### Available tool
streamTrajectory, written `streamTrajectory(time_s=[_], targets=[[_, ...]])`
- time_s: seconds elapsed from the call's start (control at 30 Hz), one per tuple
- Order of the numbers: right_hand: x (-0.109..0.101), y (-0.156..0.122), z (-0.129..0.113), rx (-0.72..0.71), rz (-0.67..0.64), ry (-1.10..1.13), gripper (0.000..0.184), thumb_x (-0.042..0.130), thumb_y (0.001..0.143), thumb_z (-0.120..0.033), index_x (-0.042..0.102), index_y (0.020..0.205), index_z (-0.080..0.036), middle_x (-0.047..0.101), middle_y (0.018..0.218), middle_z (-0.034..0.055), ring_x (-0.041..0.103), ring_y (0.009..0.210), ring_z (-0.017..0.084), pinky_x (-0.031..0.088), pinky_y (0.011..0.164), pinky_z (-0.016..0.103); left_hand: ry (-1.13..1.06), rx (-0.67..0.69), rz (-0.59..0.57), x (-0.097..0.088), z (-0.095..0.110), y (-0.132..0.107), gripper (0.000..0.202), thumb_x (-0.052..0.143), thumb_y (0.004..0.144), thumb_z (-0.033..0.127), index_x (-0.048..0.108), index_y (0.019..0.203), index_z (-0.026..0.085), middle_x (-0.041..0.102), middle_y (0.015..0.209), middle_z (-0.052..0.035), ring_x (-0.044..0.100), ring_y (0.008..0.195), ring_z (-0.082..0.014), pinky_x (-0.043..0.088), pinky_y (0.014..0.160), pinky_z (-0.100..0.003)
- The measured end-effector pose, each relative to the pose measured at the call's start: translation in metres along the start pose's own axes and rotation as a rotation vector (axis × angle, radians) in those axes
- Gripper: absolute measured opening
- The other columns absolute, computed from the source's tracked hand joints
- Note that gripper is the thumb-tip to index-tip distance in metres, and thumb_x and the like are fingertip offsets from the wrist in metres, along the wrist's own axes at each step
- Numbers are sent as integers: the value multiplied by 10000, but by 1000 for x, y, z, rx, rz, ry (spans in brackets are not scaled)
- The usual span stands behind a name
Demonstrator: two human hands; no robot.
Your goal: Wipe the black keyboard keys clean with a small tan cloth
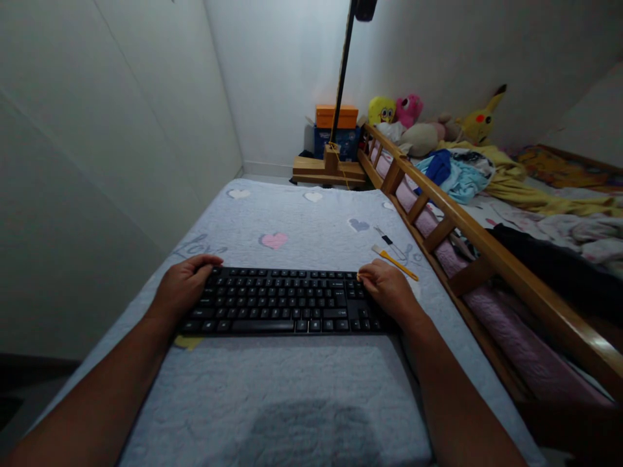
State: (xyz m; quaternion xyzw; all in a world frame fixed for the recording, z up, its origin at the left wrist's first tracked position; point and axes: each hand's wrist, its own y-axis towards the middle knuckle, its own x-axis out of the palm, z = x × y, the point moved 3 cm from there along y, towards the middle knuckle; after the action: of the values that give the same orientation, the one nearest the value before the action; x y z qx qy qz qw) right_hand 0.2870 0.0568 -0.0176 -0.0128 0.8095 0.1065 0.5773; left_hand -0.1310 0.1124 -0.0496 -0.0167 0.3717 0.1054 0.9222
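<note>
A black computer keyboard lies across the grey-blue bed cover, keys up, its long side facing me. My left hand is closed on its left end, thumb over the corner keys and fingers along the far edge. At the other end my right hand grips the keyboard, covering the number-pad area; the fingers beneath are hidden. Just beyond the right hand lies a brush with a yellow handle. Behind that is a thin metal tool with a black middle part, its kind unclear.
The bed cover has heart prints and lettering. A wooden bed rail runs along the right, with plush toys and heaped clothes beyond it. At the back stand a wooden base with a black pole and an orange box.
</note>
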Motion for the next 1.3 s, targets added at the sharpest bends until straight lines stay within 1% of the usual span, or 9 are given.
streamTrajectory(time_s=[0.23, 0.4, 0.67, 0.9, 1.0, 1.17, 1.3], targets=[[-1, 0, 5, -7, -4, 13, 176, 577, 903, -181, 752, 905, -200, 661, 870, 55, 604, 829, 176, 419, 756, 271, 6, 9, -16, -1, 4, -2, 434, 475, 734, 407, 733, 994, 173, 748, 1037, -70, 666, 1010, -270, 481, 970, -366], [-3, 0, 10, -3, 3, -7, 174, 578, 902, -178, 751, 899, -198, 666, 864, 55, 611, 834, 181, 418, 749, 273, -6, 8, -2, 0, 1, -1, 423, 484, 735, 420, 733, 981, 183, 753, 1008, -64, 670, 990, -269, 488, 959, -366], [-8, -2, 18, 33, -17, -40, 174, 580, 897, -192, 754, 882, -205, 683, 860, 55, 620, 816, 176, 408, 723, 269, 10, 6, 0, -1, 0, -1, 414, 485, 736, 411, 736, 979, 188, 755, 1022, -61, 674, 994, -271, 487, 978, -374], [-10, -2, 30, 52, 35, -21, 161, 588, 864, -178, 746, 851, -206, 713, 887, 63, 641, 841, 188, 434, 757, 282, 4, 2, -4, 0, -1, 0, 421, 485, 726, 425, 736, 968, 188, 754, 1018, -71, 667, 1020, -286, 481, 978, -386], [-10, -3, 33, 65, 34, -13, 152, 593, 857, -182, 742, 843, -206, 722, 902, 69, 651, 856, 195, 441, 764, 288, -2, -2, -7, 0, -2, 0, 424, 486, 732, 430, 734, 975, 187, 751, 1035, -73, 670, 1011, -282, 478, 983, -390], [-13, -3, 37, 86, 15, -20, 155, 586, 867, -207, 741, 872, -206, 727, 917, 74, 661, 880, 204, 449, 786, 298, 19, -5, 1, -1, 1, 0, 420, 483, 728, 422, 738, 967, 189, 757, 1016, -64, 675, 984, -275, 500, 935, -375], [-15, -5, 41, 104, 7, -12, 146, 590, 862, -215, 736, 848, -216, 737, 896, 65, 666, 862, 199, 455, 786, 290, 10, 6, 2, -1, 4, -1, 417, 482, 723, 421, 738, 956, 189, 761, 990, -59, 679, 979, -272, 504, 935, -364]])
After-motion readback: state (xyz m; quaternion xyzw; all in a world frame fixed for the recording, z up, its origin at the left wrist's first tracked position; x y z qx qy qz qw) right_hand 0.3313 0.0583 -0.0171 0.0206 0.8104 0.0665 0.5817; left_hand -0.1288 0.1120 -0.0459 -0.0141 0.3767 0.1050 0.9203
